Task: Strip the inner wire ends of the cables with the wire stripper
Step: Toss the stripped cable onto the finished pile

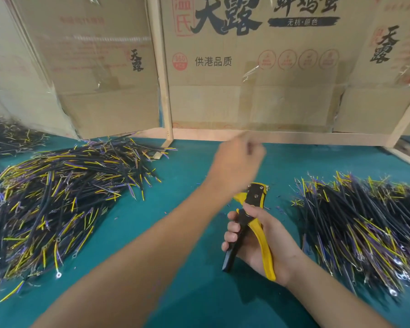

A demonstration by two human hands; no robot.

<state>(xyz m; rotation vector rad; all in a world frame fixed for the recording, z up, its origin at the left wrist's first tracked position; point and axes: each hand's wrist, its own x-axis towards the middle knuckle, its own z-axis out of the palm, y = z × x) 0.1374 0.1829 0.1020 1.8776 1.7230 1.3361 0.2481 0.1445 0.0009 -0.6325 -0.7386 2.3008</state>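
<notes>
My right hand (pixel 263 240) grips a yellow and black wire stripper (pixel 249 223) by its handles, jaws pointing away from me over the green table. My left hand (pixel 237 162) is raised above and beyond the stripper's head, blurred by motion, fingers curled; whether it holds a cable I cannot tell. A large heap of black cables (pixel 57 200) with yellow and purple inner wires lies to the left. A second heap of the same cables (pixel 365 226) lies to the right, some with ring terminals.
Cardboard boxes (pixel 246 67) in a wooden frame (pixel 161 74) wall off the back of the green table (pixel 175 233). A further cable heap (pixel 7 136) sits at the far left. Small insulation scraps (pixel 279 209) dot the table near the stripper.
</notes>
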